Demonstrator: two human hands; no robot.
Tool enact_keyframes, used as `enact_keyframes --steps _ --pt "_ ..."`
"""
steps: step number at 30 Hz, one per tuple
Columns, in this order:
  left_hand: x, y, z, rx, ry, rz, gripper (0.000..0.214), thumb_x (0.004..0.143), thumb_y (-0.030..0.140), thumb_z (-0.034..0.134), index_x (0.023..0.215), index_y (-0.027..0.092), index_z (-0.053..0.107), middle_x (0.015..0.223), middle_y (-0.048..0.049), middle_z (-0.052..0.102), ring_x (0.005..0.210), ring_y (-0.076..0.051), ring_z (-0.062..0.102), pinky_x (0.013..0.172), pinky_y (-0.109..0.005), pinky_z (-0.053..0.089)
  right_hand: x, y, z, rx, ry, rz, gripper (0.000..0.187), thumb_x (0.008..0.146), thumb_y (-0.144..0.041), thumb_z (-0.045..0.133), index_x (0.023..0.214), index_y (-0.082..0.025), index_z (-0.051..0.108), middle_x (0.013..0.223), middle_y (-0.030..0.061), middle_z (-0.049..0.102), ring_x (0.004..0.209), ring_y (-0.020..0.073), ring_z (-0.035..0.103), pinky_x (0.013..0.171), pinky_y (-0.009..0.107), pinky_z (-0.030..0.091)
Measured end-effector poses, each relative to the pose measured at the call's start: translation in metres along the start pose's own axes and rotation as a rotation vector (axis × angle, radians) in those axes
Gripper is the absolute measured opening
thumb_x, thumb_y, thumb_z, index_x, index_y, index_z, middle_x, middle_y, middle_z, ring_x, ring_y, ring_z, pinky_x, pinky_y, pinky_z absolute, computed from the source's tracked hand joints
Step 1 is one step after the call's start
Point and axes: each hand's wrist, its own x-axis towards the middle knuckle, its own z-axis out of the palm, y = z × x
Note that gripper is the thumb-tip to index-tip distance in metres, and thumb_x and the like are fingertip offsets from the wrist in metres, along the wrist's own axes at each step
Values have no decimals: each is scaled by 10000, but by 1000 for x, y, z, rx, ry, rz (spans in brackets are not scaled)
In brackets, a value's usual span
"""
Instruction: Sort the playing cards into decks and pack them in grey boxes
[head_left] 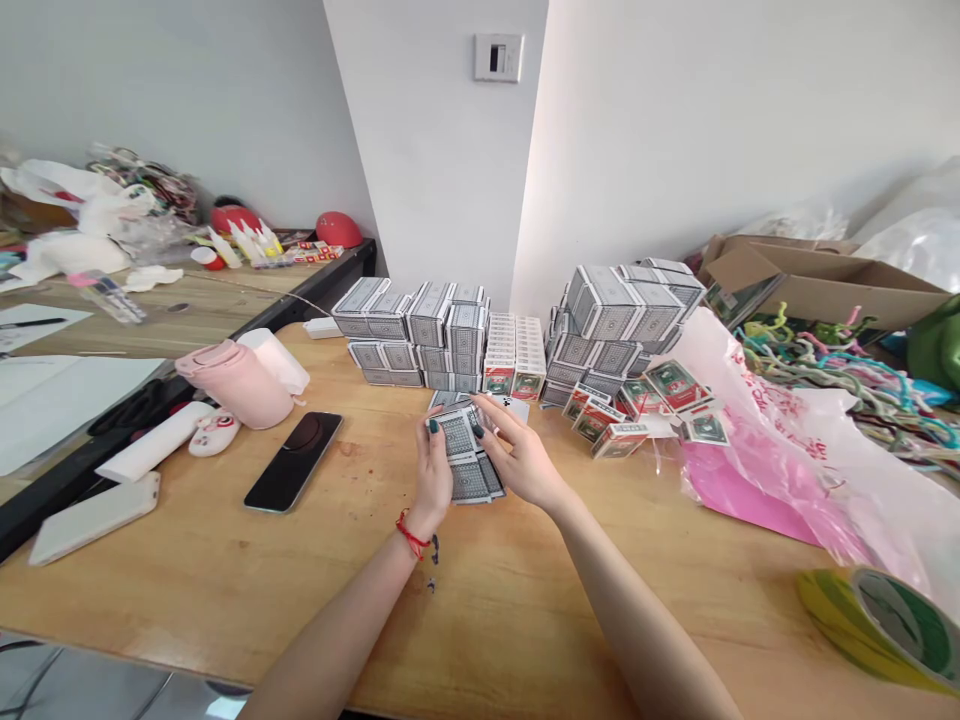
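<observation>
Grey-backed playing cards (452, 437) stand between my two hands above the middle of the wooden table. My left hand (433, 478) is closed along their left side, its thumb resting on the card backs. From the right, my right hand (525, 458) grips the same cards, fingers over the top edge and thumb on the backs. More grey-backed cards (471, 482) lie just below the held ones; whether they are part of the same stack I cannot tell. A card face with a black club mark (516, 405) peeks out behind my right fingers.
Grey card-patterned blocks are stacked at the back left (382, 325) and back right (622, 305), with rows of small card boxes (514, 350) between. Loose boxes (619, 438) lie right. A phone (294, 462), pink tumbler (238, 383), tape roll (840, 620) and plastic bag (780, 430) also occupy the table.
</observation>
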Motion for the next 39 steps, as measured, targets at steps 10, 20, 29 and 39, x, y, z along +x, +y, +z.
enact_keyframes --steps 10,20,29,39 --pt "1 2 -2 86 -17 94 367 839 460 354 1127 248 437 1194 -47 486 1105 -178 453 940 -313 355 -1 1 5 72 7 -3 440 823 -174 380 1253 -262 417 1311 31 421 1230 159 349 962 333 377" --pt "-4 3 2 130 -10 144 383 831 488 343 1111 242 432 1165 -55 487 1053 -178 475 928 -314 358 -3 -2 15 87 141 89 351 821 -212 402 1157 -254 496 1228 27 506 1113 181 477 915 344 418" --pt "-7 3 3 166 24 215 412 822 500 355 1117 224 436 1195 -69 458 1100 -183 438 948 -312 334 -2 -5 20 209 212 119 257 839 -272 406 1056 -226 535 1202 51 521 1082 182 501 898 338 428" --pt "-9 0 4 117 10 183 413 823 497 354 1141 239 409 1213 -71 447 1086 -183 456 915 -312 370 -7 -8 32 197 291 141 285 848 -287 394 1084 -230 543 1221 56 517 1162 187 442 962 363 383"
